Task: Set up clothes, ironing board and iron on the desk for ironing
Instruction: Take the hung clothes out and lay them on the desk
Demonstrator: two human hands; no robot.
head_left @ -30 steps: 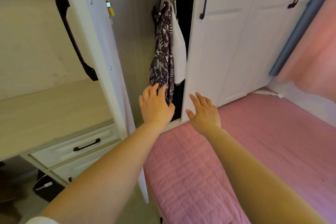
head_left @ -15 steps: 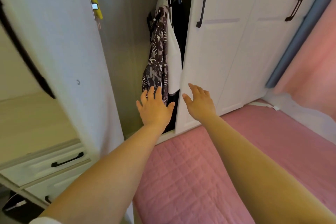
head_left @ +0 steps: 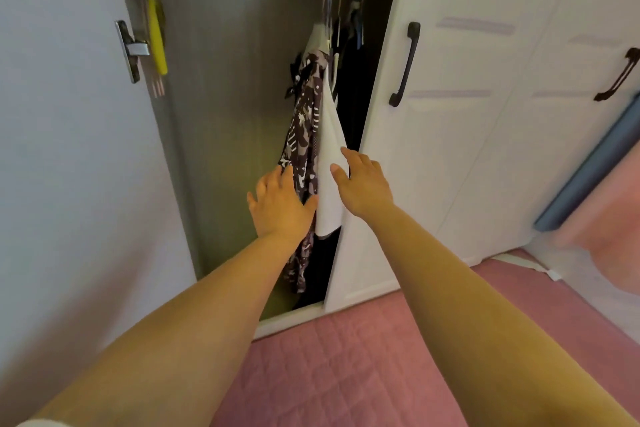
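Closed door point(head_left: 450, 156) beside hanging clothes point(head_left: 304, 135)

Patterned and white clothes point(head_left: 320, 149) hanging upright

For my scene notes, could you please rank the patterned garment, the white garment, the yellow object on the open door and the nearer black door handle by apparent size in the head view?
1. patterned garment
2. white garment
3. black door handle
4. yellow object, close to the handle, so the last two are unsure.
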